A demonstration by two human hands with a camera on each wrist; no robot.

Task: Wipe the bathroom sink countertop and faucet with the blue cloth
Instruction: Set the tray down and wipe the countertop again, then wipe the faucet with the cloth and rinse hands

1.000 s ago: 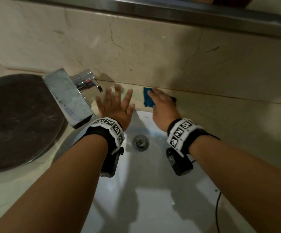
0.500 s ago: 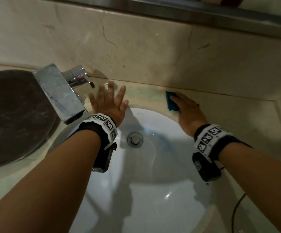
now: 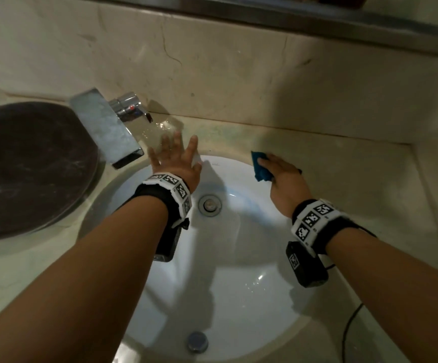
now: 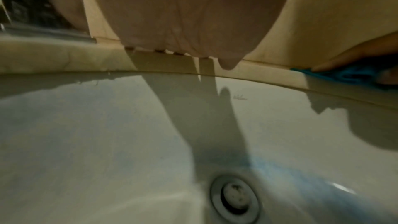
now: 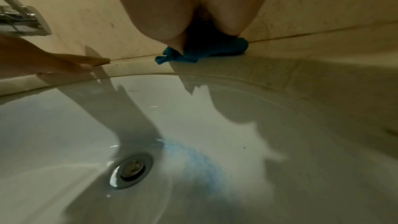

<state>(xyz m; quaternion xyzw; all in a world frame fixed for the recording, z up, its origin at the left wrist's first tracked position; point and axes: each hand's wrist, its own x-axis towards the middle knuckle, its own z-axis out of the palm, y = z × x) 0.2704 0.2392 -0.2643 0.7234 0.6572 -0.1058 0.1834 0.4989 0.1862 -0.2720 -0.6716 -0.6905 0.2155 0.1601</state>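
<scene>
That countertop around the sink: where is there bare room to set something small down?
Bare countertop lies right of the blue cloth, running to the side wall. Behind the basin it is crowded: the right hand presses the cloth, the left hand lies flat beside the faucet.

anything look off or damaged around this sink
Yes: a thin dark crack runs down the marble backsplash above the basin, water is pooled on the countertop beside the faucet, and a faint blue smear tints the basin near the drain.
</scene>
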